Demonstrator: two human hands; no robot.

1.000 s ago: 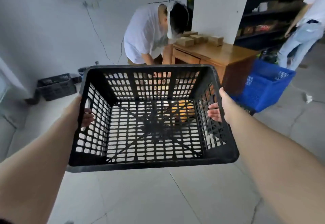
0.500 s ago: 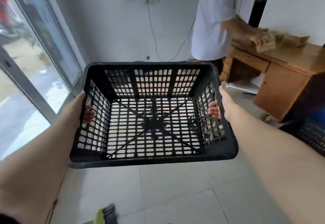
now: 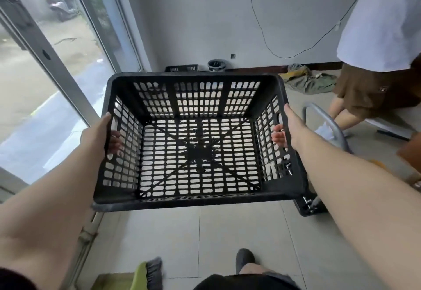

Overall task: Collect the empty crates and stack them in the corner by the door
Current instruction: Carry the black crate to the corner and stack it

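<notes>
Crate (image 3: 198, 143) carried nearer corner, hand (image 3: 96, 134) each side

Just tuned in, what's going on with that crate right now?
A person is carrying an empty black crate in both hands, left hand and right hand gripping its side walls with fingers hooked through the slots. It is held above the tiled floor, facing the corner by the glass door, where another black crate sits against the wall. A second person stands at the right.

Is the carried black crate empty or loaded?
Empty: floor tiles show through the black crate's whole slotted bottom; nothing lies inside.
</notes>
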